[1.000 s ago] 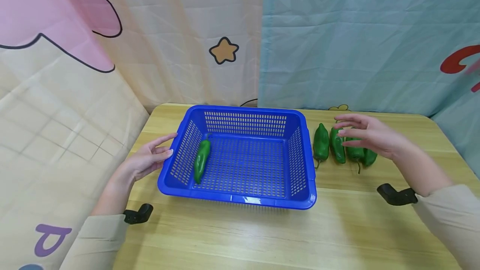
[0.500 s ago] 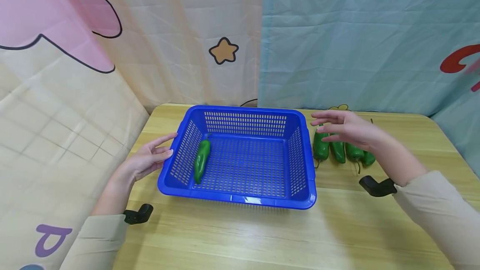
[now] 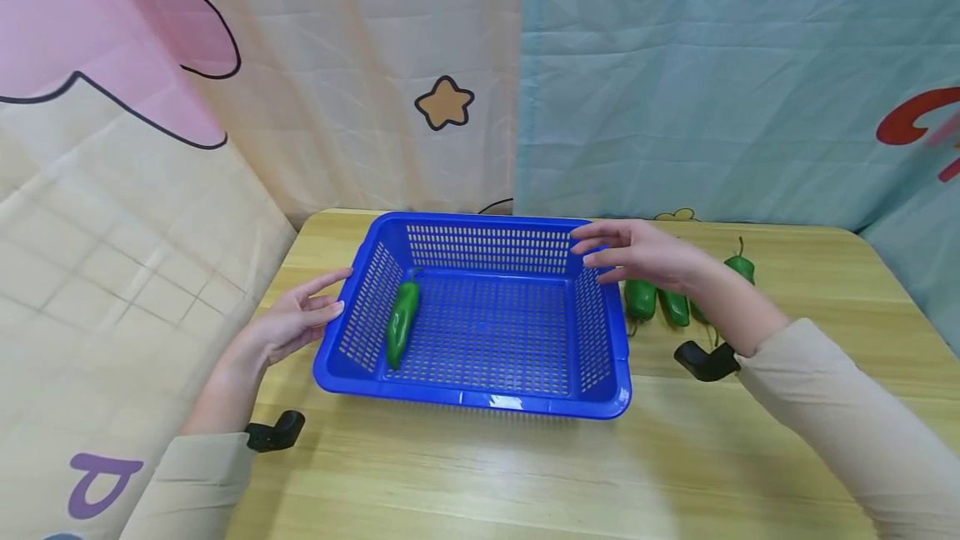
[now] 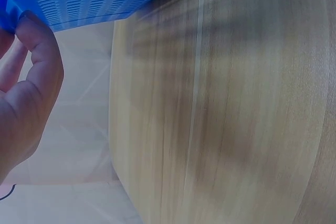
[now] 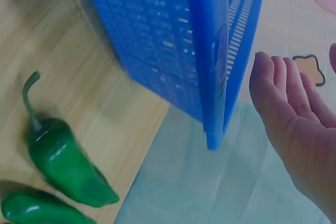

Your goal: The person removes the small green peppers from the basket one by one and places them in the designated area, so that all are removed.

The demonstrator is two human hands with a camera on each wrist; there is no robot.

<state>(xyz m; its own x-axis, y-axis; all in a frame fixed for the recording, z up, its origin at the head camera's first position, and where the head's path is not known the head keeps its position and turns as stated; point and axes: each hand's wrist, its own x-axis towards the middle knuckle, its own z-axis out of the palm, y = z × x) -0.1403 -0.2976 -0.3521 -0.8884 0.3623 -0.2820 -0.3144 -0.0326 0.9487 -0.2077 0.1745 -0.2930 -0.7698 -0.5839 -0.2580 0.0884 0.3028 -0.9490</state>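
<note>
A blue plastic basket point(image 3: 480, 404) with slotted walls stands on the table. Inside it, toward the left wall, lies one green pepper point(image 3: 403, 323). My left hand point(image 3: 300, 319) holds the basket's left rim, thumb at the edge; in the left wrist view the thumb tip meets the blue rim. Over the basket's right rim hovers my right hand point(image 3: 637, 255), its fingers loosely bent and nothing between them. Several more green peppers point(image 3: 640, 302) lie right of the basket, partly covered by my right hand and forearm. The right wrist view shows a stemmed pepper point(image 5: 68, 161) on the table.
The wooden table point(image 3: 480, 482) extends in front of the basket and to its right. Printed curtains point(image 3: 337, 107) hang behind the table and along its sides. A black wrist mount point(image 3: 705, 361) sticks out from each forearm.
My right hand has moved left, from above the peppers to above the basket's right rim, uncovering the rightmost pepper. The left hand stays at the left rim.
</note>
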